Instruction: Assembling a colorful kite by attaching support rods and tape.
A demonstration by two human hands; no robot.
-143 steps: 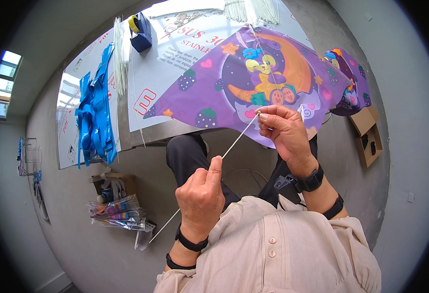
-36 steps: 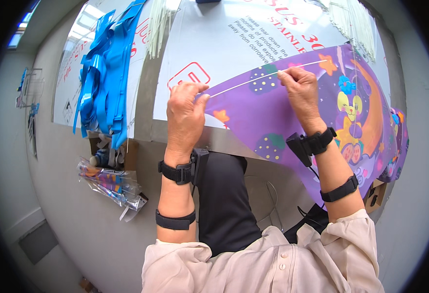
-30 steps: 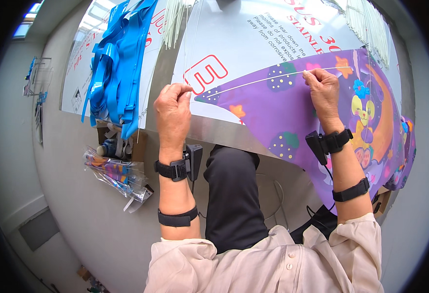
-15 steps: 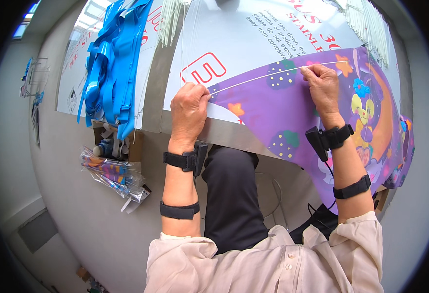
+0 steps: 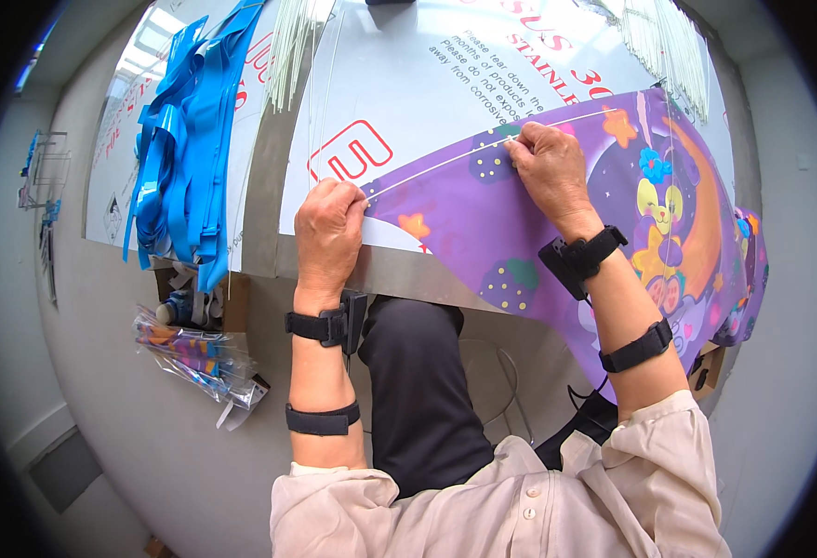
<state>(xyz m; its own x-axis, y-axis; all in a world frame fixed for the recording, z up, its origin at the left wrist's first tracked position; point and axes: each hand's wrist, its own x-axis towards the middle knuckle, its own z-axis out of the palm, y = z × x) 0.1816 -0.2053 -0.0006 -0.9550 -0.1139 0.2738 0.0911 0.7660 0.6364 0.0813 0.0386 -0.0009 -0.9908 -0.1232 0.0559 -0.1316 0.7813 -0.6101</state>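
Observation:
A purple kite sail [image 5: 469, 228], printed with stars, strawberries and a cartoon animal, lies over the table edge and hangs down toward my lap on the right. Along its upper edge runs a thin white rod [image 5: 436, 167]. My left hand [image 5: 328, 232] is closed at the sail's left corner, pinching the corner and rod end; the fingertips partly hide the hold. Farther right, my right hand [image 5: 554, 177] pinches the rod against the sail's edge between thumb and fingers.
Blue strips [image 5: 185, 177] are heaped on the left of the film-covered metal table [image 5: 380, 84]. Bundles of thin white rods lie at the back left [image 5: 289, 56] and back right [image 5: 664, 56]. Below left are an open box [image 5: 234, 314] and clear plastic packets [image 5: 194, 349].
My right hand has slid leftward along the rod, closer to my left hand. The left hand keeps its hold on the corner. The whole view has shifted slightly.

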